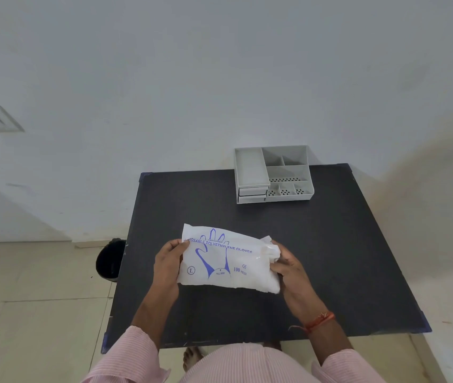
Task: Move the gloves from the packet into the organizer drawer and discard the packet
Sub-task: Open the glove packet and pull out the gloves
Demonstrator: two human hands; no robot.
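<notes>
While both hands' grip holds its ends, the packet [226,261] lies lengthwise left-right, apparently torn rightward.

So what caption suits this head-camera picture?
Both hands, left and right, hold a glove packet before an organizer.

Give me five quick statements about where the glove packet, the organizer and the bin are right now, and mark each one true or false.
1. Both hands hold the glove packet, the left hand at its left edge and the right hand at its right end. True.
2. The organizer sits at the near edge of the table. False: it stands at the far edge, by the wall.
3. The organizer's drawers are pulled open. False: both look closed.
4. A black bin stands on the floor left of the table. True.
5. Gloves fill the organizer's top compartments. False: they look empty.
</notes>
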